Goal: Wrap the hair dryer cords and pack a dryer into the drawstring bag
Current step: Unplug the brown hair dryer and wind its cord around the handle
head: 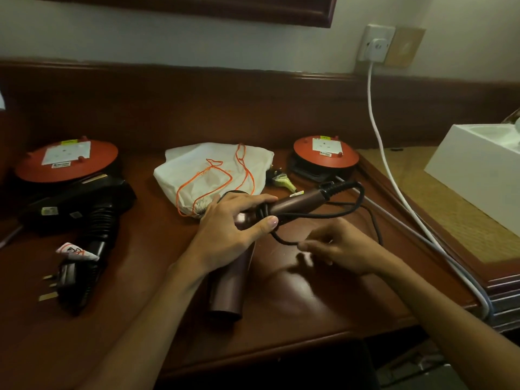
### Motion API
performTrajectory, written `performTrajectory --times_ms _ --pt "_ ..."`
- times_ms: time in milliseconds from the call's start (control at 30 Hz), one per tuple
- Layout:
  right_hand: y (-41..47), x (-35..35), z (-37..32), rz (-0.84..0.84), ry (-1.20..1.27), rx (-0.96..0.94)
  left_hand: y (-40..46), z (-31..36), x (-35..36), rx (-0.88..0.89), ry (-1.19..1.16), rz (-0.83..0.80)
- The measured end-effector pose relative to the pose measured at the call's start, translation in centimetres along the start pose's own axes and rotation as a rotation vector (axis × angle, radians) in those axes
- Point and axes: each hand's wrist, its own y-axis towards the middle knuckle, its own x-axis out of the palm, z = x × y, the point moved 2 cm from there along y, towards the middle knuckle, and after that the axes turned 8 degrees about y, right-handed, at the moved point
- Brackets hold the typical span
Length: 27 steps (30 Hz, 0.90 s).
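Observation:
A brown hair dryer (229, 288) lies mid-table, barrel toward me and handle pointing right. My left hand (230, 229) grips it where handle meets body, thumb over the first turns of its black cord (357, 204). My right hand (340, 249) pinches that cord just right of the handle; the hand is blurred. The cord loops out to the right and back. Behind the dryer lies a white drawstring bag (208, 170) with orange strings. A black hair dryer (84, 209) with its cord wound and plug (60, 280) showing rests at the left.
Two round red socket discs (66, 164) (325, 152) stand on the dark wooden table (295, 305). A white cable (377, 130) runs from a wall socket (375, 43) down the right side. A white box (478, 175) sits on a woven mat at the right. A black plug (281, 180) lies beside the bag.

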Motion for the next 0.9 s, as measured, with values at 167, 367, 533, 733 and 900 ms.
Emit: performTrajectory --times_ms 167,367,533,733,900 --pt "5.0 -2.4 1.7 -0.022 -0.073 -0.034 -0.5 1.3 0.4 0.122 0.239 -0.107" --pt "7.1 -3.2 0.5 -0.184 -0.091 0.072 -1.1 3.5 0.4 0.106 0.476 -0.269" --pt "6.4 -4.1 -4.4 -0.310 -0.039 0.029 -0.9 4.8 1.9 0.127 0.663 -0.351" --pt "2.3 -3.8 -8.3 -0.381 -0.148 0.049 -0.7 4.1 2.7 0.105 0.778 -0.347" --pt "-0.9 -2.4 -9.7 -0.316 -0.208 0.033 -1.1 3.6 1.9 0.065 0.675 -0.245"
